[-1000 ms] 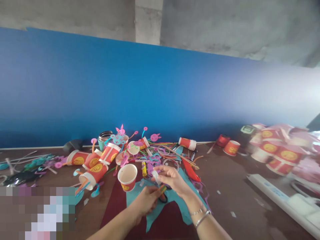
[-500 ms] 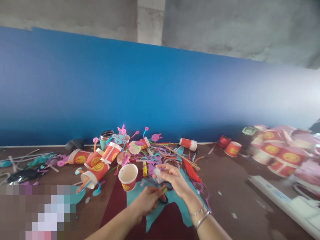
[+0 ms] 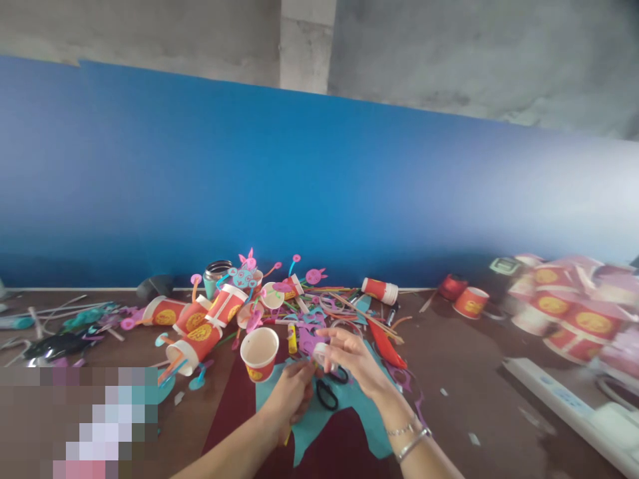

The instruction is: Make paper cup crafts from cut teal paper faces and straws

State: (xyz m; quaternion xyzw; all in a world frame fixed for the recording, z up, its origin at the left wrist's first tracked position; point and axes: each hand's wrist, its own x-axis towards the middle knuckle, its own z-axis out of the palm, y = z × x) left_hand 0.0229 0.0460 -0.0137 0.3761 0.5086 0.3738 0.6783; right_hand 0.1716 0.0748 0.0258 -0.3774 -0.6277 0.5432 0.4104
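Note:
My left hand point(image 3: 292, 392) is closed round a small yellow-tipped stick, most of it hidden in the fingers. Just right of it, my right hand point(image 3: 349, 359) pinches a small white cap-like piece point(image 3: 321, 352) at its fingertips. Both hands meet over a teal paper sheet point(image 3: 349, 412) lying on dark red paper point(image 3: 329, 452). Black scissors point(image 3: 327, 392) lie on the teal sheet right under the hands. An upright red paper cup point(image 3: 259, 352) stands just left of the hands. A yellow glue stick point(image 3: 292, 338) lies behind them.
Several red cups with paper ears and strips point(image 3: 210, 316) lie heaped at the back by the blue wall point(image 3: 319, 193). More red cups point(image 3: 564, 306) pile up at the right. A white power strip point(image 3: 569, 406) lies at the right front. A teal mug point(image 3: 214, 274) stands behind the heap.
My right hand has drawn the white piece closer to the left hand. The left hand's yellow-tipped stick has sunk further into its fingers. The view has shifted slightly.

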